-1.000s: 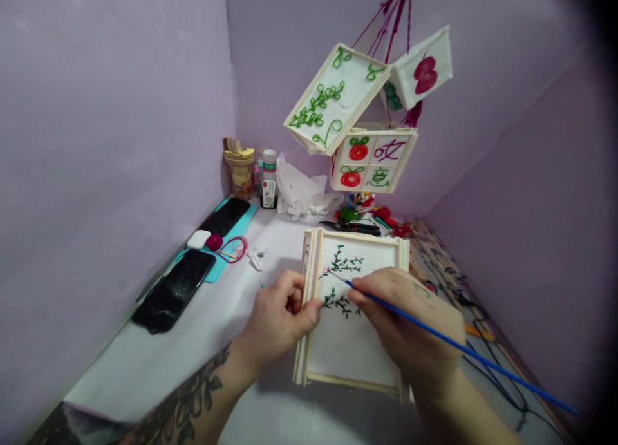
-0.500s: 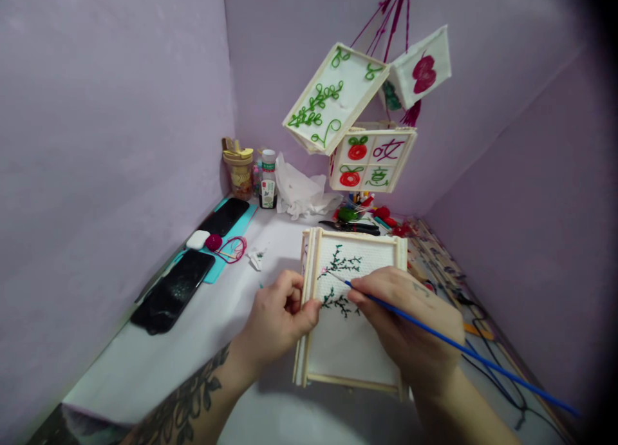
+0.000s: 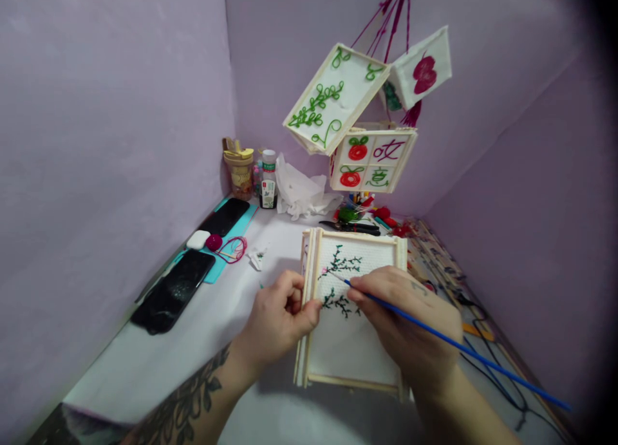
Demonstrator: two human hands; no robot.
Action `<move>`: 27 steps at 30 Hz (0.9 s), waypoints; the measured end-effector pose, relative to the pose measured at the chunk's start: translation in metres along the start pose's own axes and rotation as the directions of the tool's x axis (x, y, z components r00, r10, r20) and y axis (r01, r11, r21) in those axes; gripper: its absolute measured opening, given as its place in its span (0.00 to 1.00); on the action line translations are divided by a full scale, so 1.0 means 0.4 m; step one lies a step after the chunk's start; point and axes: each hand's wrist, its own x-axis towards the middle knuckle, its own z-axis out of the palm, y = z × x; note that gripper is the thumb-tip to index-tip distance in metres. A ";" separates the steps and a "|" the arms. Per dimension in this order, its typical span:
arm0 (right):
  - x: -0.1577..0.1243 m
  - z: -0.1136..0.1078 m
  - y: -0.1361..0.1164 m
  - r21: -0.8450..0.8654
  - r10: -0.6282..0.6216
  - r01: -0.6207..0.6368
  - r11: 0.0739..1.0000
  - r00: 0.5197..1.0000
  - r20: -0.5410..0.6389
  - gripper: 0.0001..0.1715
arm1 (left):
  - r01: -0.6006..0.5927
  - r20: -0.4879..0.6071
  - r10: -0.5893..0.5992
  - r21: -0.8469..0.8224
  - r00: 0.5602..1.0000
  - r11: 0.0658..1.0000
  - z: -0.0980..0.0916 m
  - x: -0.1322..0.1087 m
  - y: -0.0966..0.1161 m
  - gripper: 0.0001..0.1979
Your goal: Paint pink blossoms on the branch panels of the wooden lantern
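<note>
Left hand (image 3: 277, 319) grip closed on framed panel (image 3: 355, 348) edge | right hand (image 3: 410, 329) pinches blue paintbrush (image 3: 483, 360), tip on panel | branches (image 3: 344, 263) and pink bud (image 3: 324, 270) painted; lower half blank

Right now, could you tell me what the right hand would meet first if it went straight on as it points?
The right hand points its blue brush up-left; the tip seems to touch the white panel, by a pink dot. Beyond that, probably the frame's left wooden edge.
</note>
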 end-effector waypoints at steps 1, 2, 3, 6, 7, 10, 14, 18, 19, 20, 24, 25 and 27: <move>0.000 0.001 0.001 -0.002 0.003 -0.003 1.000 1.000 0.003 0.09 | 0.000 0.000 0.000 0.001 1.000 1.000 0.000 0.000 0.000 0.08; 0.000 0.002 0.001 -0.005 0.005 -0.005 1.000 1.000 0.009 0.09 | -0.001 -0.001 0.001 0.002 1.000 1.000 0.000 0.000 -0.001 0.08; 0.000 0.002 0.001 -0.009 0.006 -0.006 1.000 1.000 0.016 0.09 | -0.001 -0.002 0.001 0.003 1.000 1.000 0.000 0.000 -0.001 0.08; 0.001 0.003 0.001 -0.008 0.002 -0.002 1.000 1.000 0.021 0.09 | -0.003 -0.005 0.003 0.002 1.000 1.000 0.000 -0.002 -0.003 0.08; 0.001 0.002 0.000 -0.006 0.000 0.000 1.000 1.000 0.015 0.09 | -0.002 -0.004 0.002 0.001 1.000 1.000 0.001 -0.003 -0.004 0.07; 0.001 0.001 -0.002 -0.006 0.007 -0.007 1.000 1.000 0.003 0.08 | -0.006 -0.007 0.006 0.004 1.000 1.000 0.002 -0.004 -0.005 0.07; 0.003 0.003 -0.001 -0.016 0.001 0.000 1.000 1.000 0.011 0.08 | -0.003 -0.004 0.003 -0.002 1.000 1.000 0.002 -0.001 -0.003 0.07; 0.004 0.003 0.000 -0.017 -0.001 0.001 1.000 1.000 0.008 0.09 | 0.010 0.001 -0.010 -0.004 1.000 1.000 0.001 0.001 0.001 0.08; 0.003 0.003 0.000 -0.015 -0.002 0.002 1.000 1.000 0.006 0.09 | 0.013 0.003 -0.013 -0.003 1.000 1.000 0.000 0.000 0.002 0.08; 0.003 0.002 0.000 -0.013 -0.003 0.003 1.000 1.000 0.006 0.09 | 0.016 0.005 -0.016 -0.003 1.000 1.000 0.000 0.000 0.003 0.08; 0.002 0.000 -0.002 -0.011 -0.004 0.004 1.000 1.000 0.012 0.09 | 0.020 0.013 -0.020 -0.003 1.000 1.000 0.000 -0.003 0.002 0.08; 0.003 0.000 -0.003 -0.011 0.001 -0.001 1.000 1.000 0.012 0.09 | 0.016 0.012 -0.016 -0.003 1.000 1.000 0.000 -0.003 0.001 0.08; 0.003 0.000 -0.004 -0.011 0.006 -0.006 1.000 1.000 0.007 0.08 | 0.008 0.008 -0.008 -0.002 1.000 1.000 0.001 -0.003 -0.001 0.08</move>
